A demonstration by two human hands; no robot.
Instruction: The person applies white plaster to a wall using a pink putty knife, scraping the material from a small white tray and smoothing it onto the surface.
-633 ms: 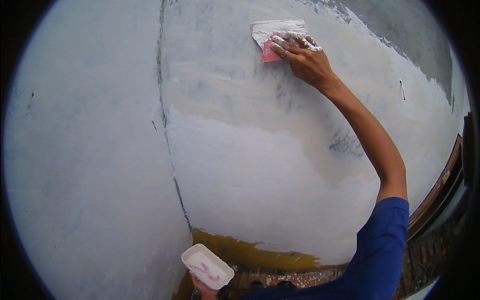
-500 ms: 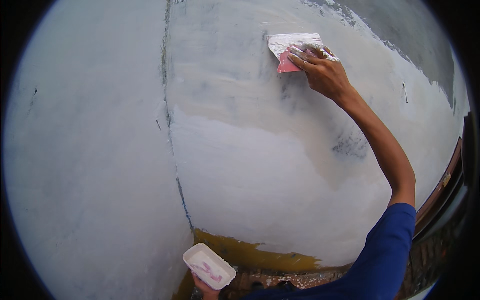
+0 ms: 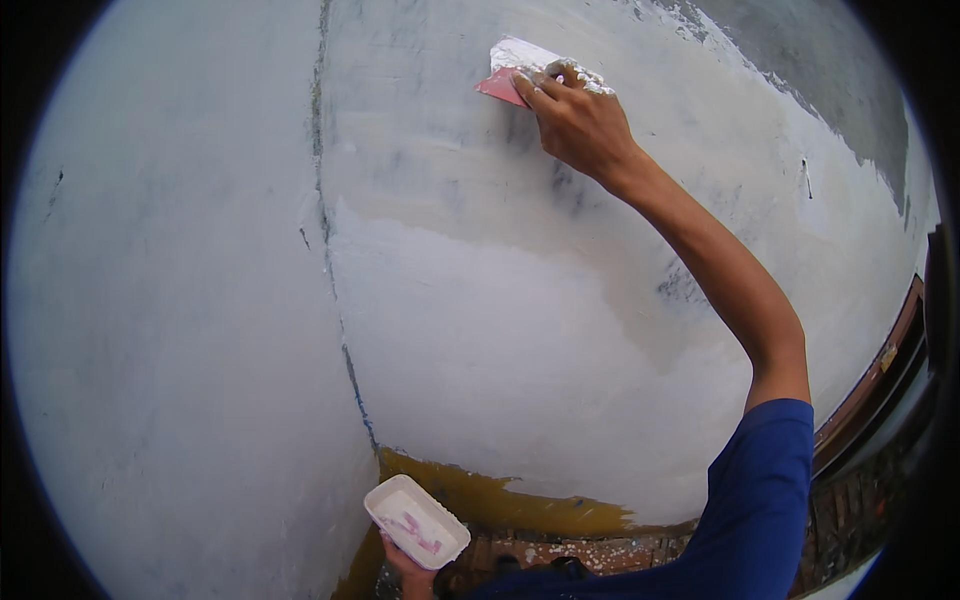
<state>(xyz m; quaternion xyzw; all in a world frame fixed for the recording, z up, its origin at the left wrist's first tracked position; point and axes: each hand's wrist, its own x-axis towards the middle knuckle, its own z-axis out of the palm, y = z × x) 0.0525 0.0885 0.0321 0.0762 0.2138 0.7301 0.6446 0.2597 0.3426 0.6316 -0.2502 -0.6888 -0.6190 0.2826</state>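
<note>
Pinching the pink scraper [image 3: 503, 88] in the fingers of the right hand [image 3: 585, 118], high on the right-hand wall [image 3: 480, 330], right of the corner seam [image 3: 318, 120]. Pointing up and left out of that grip, slanting its white-coated edge down toward the right; probably touching the wall, though hiding the exact contact. Lying far nearer the right hand than the left. Gripping a white tub [image 3: 449, 549] in the left hand [image 3: 407, 568], well below, near the seam's foot, sloping lengthwise down to the right, showing pink-streaked white paste [image 3: 408, 522] inside.
</note>
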